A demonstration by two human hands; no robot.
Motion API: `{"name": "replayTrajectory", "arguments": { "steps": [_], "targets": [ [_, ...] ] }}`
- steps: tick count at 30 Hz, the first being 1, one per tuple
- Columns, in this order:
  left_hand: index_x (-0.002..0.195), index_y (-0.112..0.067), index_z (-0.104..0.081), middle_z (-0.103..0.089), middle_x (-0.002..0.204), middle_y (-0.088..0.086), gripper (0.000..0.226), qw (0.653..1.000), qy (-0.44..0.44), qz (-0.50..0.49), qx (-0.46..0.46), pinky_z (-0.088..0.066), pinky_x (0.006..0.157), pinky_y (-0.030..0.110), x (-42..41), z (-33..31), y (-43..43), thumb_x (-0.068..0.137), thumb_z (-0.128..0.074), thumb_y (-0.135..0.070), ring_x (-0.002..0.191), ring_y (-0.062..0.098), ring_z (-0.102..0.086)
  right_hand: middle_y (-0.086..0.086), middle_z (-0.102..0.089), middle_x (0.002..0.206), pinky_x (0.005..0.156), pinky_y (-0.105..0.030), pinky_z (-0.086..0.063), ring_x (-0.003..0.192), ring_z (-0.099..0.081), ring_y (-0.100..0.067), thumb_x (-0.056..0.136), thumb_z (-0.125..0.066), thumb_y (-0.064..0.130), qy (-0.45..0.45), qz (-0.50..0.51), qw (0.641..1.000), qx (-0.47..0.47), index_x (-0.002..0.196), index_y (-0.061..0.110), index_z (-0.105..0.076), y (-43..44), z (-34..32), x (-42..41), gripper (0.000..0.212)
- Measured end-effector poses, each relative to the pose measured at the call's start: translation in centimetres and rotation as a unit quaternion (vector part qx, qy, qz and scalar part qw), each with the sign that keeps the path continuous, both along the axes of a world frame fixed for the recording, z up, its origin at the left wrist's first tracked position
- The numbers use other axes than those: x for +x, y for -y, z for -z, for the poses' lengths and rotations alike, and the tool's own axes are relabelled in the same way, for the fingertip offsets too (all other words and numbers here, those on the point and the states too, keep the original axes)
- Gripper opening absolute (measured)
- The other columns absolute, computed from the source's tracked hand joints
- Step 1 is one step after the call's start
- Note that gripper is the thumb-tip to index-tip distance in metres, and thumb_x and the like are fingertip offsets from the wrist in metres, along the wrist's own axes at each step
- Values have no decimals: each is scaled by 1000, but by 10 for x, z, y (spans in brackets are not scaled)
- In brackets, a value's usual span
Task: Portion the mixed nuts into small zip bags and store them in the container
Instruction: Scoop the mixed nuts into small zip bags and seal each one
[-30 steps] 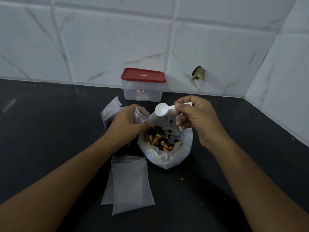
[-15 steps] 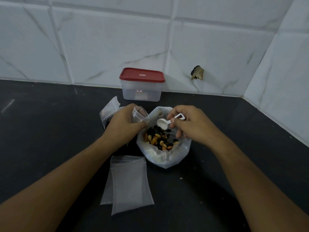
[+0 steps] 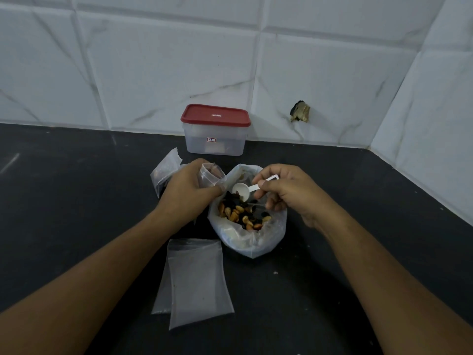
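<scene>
A large clear bag (image 3: 252, 242) of mixed nuts (image 3: 242, 213) stands open on the black counter. My right hand (image 3: 286, 193) pinches the handle of a white plastic scoop (image 3: 242, 190), whose bowl dips into the nuts. My left hand (image 3: 188, 188) grips a small zip bag (image 3: 211, 174) held open just left of the big bag's mouth. A clear container (image 3: 215, 140) with a red lid (image 3: 215, 116) stands shut at the wall behind.
Two empty small zip bags (image 3: 197, 280) lie flat on the counter in front of my left forearm. Another small bag (image 3: 166, 165) lies behind my left hand. White tiled walls meet in a corner at the right; a chipped hole (image 3: 299, 115) marks the back wall.
My right hand has lowered the scoop from above the bag's rim down into the nuts. My left hand and its small bag have stayed in place.
</scene>
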State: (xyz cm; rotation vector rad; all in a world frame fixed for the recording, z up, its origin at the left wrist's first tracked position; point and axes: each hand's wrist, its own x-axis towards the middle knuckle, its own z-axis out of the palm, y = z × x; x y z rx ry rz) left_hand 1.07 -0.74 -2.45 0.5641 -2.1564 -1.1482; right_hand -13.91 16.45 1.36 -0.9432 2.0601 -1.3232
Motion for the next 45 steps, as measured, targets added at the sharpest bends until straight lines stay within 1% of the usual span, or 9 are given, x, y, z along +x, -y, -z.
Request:
{"name": "replayTrajectory", "arguments": {
  "steps": [10,15,22,27,32,34,38,41,45],
  "targets": [
    [106,-28,-68,-75,97,-9,26,999,-17,19,37,-61,85,40,0,1,1,84,-81,-24,93,7,-71,-5,-81,88,62,-27,-48,55,-56,-9,101,-63,11,17,22,999,-27,101,16,-75,3,6,4,13],
    [109,-28,-68,-75,99,-8,28,999,-16,24,41,-62,85,41,-1,2,2,84,-81,-22,94,8,-72,-8,-81,87,62,-27,-49,54,-56,-9,101,-61,9,75,40,995,-45,103,12,-75,3,3,3,14],
    [110,-28,-67,-74,100,-8,30,999,-13,24,37,-61,83,36,-2,2,3,85,-81,-22,93,6,-71,-9,-76,77,60,-26,-47,55,-56,-12,101,-58,10,82,39,995,-35,102,6,-74,3,2,2,17],
    [110,-27,-67,-74,99,-8,28,999,-20,27,39,-60,81,33,-2,2,2,85,-80,-22,92,4,-71,-6,-73,74,57,-25,-49,56,-58,-11,99,-59,11,132,55,988,-64,101,7,-75,0,0,-3,17],
    [110,-28,-67,-74,100,-7,29,999,-14,27,31,-60,87,41,-1,2,3,85,-81,-23,96,8,-70,-5,-73,75,59,-27,-50,57,-57,-11,100,-58,12,146,62,983,-88,107,6,-74,-2,-3,-6,19],
    [108,-28,-67,-74,98,-7,27,999,-12,27,23,-60,87,40,-1,1,2,85,-80,-22,94,7,-70,-5,-74,76,59,-27,-50,57,-57,-11,100,-58,12,147,69,981,-102,108,6,-75,-3,-5,-7,19],
    [106,-26,-67,-74,95,-7,26,999,-10,40,20,-58,82,31,-1,0,-1,84,-81,-27,90,3,-70,-9,-78,89,58,-25,-51,59,-58,-10,100,-64,13,156,58,977,-135,107,10,-75,-3,-5,-7,13],
    [108,-25,-67,-75,96,-7,28,999,-10,43,17,-59,81,30,-1,1,-1,84,-82,-29,90,3,-71,-11,-79,97,60,-25,-52,61,-58,-10,98,-66,12,165,22,972,-165,113,9,-74,-2,-7,-2,17],
    [112,-26,-67,-75,100,-9,35,999,-12,47,24,-60,86,34,-1,1,-1,82,-85,-30,93,3,-71,-11,-79,98,59,-23,-52,61,-58,-10,98,-66,9,161,-15,970,-182,120,5,-72,0,-9,8,23]
  ]
}}
